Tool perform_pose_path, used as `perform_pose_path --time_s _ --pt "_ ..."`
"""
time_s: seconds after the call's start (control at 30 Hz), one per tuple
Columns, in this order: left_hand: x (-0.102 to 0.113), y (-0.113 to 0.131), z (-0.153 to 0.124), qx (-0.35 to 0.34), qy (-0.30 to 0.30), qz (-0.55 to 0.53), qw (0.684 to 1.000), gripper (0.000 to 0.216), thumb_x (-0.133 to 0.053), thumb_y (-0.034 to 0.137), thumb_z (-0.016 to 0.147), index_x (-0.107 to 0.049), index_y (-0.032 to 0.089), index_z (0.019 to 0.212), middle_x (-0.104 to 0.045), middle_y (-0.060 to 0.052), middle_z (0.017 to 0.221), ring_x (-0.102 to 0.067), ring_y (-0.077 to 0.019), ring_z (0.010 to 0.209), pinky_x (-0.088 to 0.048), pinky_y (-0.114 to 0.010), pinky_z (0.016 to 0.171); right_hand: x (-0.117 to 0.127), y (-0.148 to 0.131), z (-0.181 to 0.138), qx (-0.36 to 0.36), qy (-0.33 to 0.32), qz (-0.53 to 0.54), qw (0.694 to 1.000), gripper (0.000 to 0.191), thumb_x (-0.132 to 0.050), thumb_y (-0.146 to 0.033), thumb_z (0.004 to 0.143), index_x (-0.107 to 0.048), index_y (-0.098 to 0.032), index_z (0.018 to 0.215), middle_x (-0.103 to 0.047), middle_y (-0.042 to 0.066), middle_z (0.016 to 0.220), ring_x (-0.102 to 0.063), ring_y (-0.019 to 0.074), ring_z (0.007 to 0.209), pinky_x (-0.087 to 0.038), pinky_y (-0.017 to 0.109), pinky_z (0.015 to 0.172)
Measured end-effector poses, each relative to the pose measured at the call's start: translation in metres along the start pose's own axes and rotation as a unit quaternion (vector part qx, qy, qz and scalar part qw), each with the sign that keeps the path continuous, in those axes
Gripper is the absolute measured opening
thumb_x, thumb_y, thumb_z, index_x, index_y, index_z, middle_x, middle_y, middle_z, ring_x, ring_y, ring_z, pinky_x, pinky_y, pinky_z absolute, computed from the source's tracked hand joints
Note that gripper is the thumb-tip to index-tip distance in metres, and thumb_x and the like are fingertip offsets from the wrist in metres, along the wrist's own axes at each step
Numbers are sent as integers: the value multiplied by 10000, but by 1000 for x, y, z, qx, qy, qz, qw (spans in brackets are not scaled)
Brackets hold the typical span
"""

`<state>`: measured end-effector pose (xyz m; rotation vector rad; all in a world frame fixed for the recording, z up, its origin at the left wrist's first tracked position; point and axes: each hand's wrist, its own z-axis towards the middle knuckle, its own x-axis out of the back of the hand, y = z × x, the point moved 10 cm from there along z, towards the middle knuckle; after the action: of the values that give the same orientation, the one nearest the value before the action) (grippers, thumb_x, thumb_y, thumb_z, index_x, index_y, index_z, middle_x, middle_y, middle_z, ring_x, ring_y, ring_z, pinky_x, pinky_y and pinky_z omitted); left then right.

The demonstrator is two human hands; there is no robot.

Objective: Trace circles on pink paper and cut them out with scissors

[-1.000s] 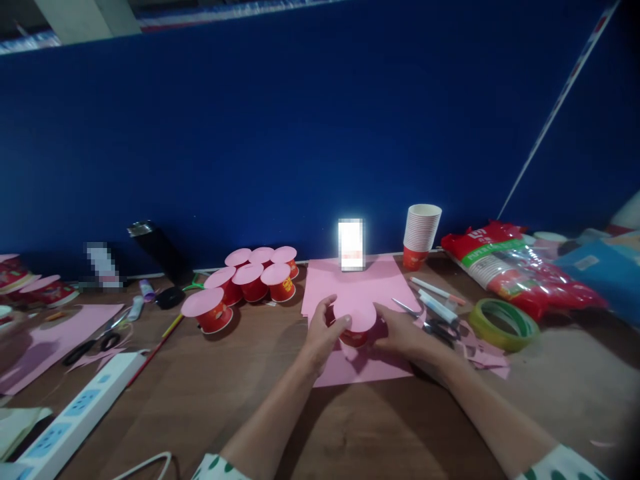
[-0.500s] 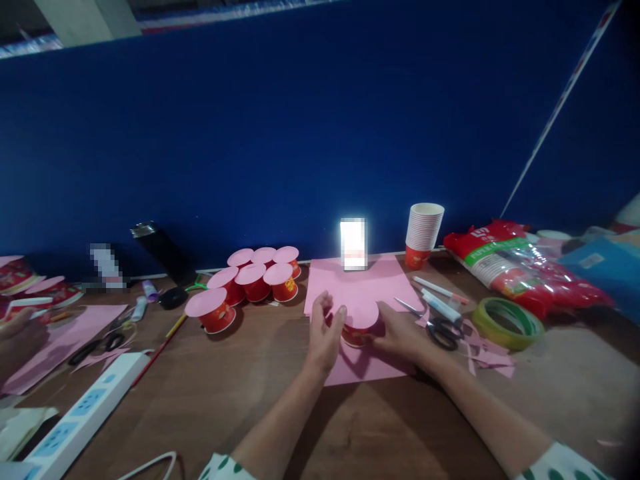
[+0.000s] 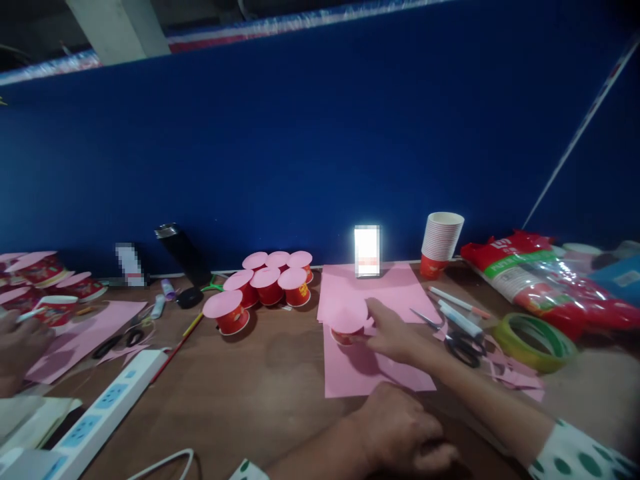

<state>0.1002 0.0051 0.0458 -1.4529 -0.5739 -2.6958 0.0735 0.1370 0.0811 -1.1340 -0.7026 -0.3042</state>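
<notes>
A red paper cup stands on pink paper, a round pink paper disc lying over its top. My right hand grips this cup at its right side, the thumb low and the fingers by the disc's edge. Nearer to me, below the pink sheets, my left hand is closed with its fingers curled; no object shows in it. Pink sheets lie beneath the cup. Left of them stands a group of red cups topped with pink discs.
Scissors, pens, pink scraps and a tape roll lie at right. Behind are a paper cup stack and a red plastic bag. A power strip and another person's hand are at left.
My left hand has left the cup, moved down and right toward me, and curled closed. My right hand stays at the cup. The view has turned slightly left.
</notes>
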Motion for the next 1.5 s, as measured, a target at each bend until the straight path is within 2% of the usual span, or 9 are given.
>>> perform_pose_path --time_s 0.17,0.37,0.5,0.6,0.73,0.93,1.13,1.33,1.5 --pt "6 9 0 -8 -56 -134 989 271 -516 403 859 -673 199 944 -721 -19 915 -646 -137 876 -457 -188 807 -52 -34 30 55 -70 -15 996 510 -730 -438 643 -580 -178 1054 -581 71 936 -547 185 756 -441 293 646" --pt "-2 -6 0 79 -114 -148 979 382 -542 447 834 -594 243 1154 -609 -22 1213 -573 -206 1088 -461 -249 888 -112 -48 57 62 -112 24 991 549 -728 -445 638 -554 -203 1099 -611 66 980 -584 214 796 -444 294 653" --pt "-9 -10 -1 84 -133 -135 978 326 -510 396 874 -588 215 1133 -572 -71 1215 -566 -215 1056 -477 -332 877 -134 -47 74 52 -96 -5 994 627 -724 -441 638 -498 -224 1182 -588 80 1098 -588 246 897 -448 313 704" --pt "-10 -11 -2 82 -142 -127 978 252 -491 318 902 -567 216 1119 -564 -86 1182 -566 -202 1004 -495 -398 836 -146 -49 85 51 -103 -27 993 570 -704 -503 644 -541 -207 1103 -604 83 1018 -597 250 862 -447 316 685" --pt "-7 -11 -2 85 -141 -115 980 264 -476 328 907 -563 210 1127 -547 -86 1197 -568 -184 985 -493 -384 844 -155 -54 97 51 -109 -51 991 558 -683 -536 653 -550 -198 1076 -606 87 982 -607 252 823 -447 316 655" --pt "3 -12 -2 99 -107 -102 984 253 -485 328 903 -568 222 1117 -546 -86 1202 -566 -183 984 -493 -380 846 -163 -54 112 46 -108 -81 990 459 -648 -478 701 -567 -136 996 -620 126 980 -620 258 804 -447 311 622" --pt "23 -16 2 120 -27 -96 988 259 -415 330 930 -587 227 1095 -556 -73 1188 -567 -179 993 -491 -359 846 -168 -55 117 56 -111 -92 988 412 -646 -462 707 -573 -149 965 -633 112 997 -629 247 827 -443 290 617" --pt "47 -18 7 135 73 -93 984 340 -373 393 858 -680 319 985 -660 7 912 -619 -240 962 -530 -310 639 -167 -57 114 47 -106 -116 987 461 -630 -525 705 -574 -145 960 -649 125 966 -638 260 786 -445 300 588" --pt "58 -17 5 144 113 -93 979 331 -429 389 786 -668 319 1004 -669 -1 869 -632 -258 941 -535 -334 625 -167 -60 111 50 -102 -128 985 391 -604 -464 743 -580 -139 959 -646 132 981 -637 262 824 -459 312 635"
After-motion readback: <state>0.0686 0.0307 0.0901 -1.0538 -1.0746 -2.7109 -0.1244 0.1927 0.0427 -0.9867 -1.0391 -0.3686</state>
